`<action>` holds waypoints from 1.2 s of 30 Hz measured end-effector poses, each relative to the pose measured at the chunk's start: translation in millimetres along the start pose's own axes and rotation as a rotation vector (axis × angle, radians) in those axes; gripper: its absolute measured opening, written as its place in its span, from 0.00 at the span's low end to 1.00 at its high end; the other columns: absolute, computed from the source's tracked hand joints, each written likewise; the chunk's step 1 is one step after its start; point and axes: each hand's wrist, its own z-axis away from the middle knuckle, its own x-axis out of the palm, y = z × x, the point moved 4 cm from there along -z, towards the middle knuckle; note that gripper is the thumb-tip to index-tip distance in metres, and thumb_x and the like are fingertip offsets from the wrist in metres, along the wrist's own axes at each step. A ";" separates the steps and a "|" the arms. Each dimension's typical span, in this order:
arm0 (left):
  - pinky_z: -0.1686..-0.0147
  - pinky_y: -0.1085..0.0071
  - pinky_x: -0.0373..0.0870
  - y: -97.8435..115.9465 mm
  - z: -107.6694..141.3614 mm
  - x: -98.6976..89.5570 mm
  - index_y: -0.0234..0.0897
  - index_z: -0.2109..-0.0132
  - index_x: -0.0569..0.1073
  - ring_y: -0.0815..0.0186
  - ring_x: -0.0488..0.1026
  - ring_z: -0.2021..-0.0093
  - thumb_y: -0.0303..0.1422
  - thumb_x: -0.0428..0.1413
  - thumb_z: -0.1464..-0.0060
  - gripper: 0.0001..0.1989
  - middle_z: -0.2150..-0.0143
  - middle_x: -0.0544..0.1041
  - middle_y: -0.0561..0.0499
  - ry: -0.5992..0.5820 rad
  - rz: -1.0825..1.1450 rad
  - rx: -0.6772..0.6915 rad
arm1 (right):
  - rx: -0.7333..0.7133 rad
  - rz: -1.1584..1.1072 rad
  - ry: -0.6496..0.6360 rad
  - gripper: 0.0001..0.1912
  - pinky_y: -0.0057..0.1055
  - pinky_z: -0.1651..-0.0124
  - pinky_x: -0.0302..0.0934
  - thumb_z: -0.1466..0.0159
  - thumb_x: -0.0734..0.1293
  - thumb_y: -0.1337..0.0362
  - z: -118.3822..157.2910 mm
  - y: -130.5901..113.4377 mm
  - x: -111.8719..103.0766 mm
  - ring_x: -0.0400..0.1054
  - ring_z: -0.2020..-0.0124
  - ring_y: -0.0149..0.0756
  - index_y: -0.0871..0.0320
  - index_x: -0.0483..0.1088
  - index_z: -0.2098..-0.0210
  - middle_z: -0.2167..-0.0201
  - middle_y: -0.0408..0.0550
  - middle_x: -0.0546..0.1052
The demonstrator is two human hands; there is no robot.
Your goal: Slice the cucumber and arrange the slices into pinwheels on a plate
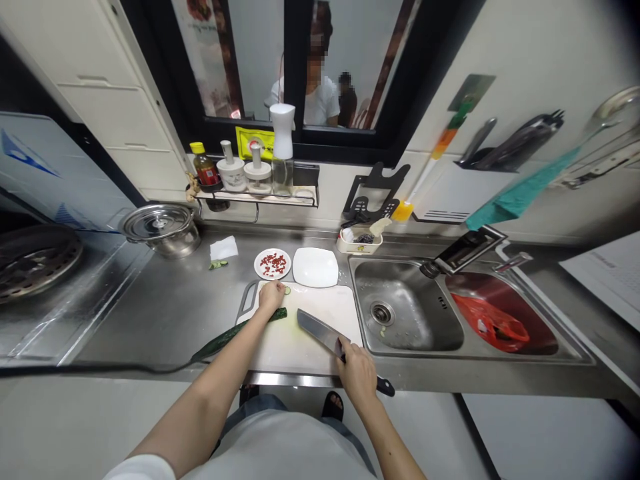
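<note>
My right hand (359,373) grips the black handle of a kitchen knife (317,329), its broad blade pointing up and left, low over the white cutting board (310,353). At the board's upper left, my left hand (271,296) has its fingers drawn together at a thin cucumber slice (287,291). Just below that hand lies a dark green cucumber (220,343) with its cut end on the board; my left forearm covers its middle. Behind the board stand a white plate of chopped red pieces (273,264) and a bare white rectangular plate (315,267).
To the right is a steel sink (410,313) with a faucet (463,252) and a red plastic bag (493,323). A lidded pot (167,230), white paper (223,248) and green scraps (218,265) are on the left counter. A seasoning rack (260,198) hangs under the window.
</note>
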 end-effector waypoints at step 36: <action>0.57 0.66 0.66 -36.9 48.7 -19.2 0.39 0.60 0.76 0.60 0.72 0.58 0.34 0.53 0.45 0.09 0.60 0.78 0.48 0.061 0.030 0.215 | 0.018 -0.205 -0.053 0.21 0.28 0.54 0.56 0.37 0.61 0.65 -4.1 -13.1 2.2 0.70 0.54 0.38 0.56 0.68 0.45 0.56 0.50 0.77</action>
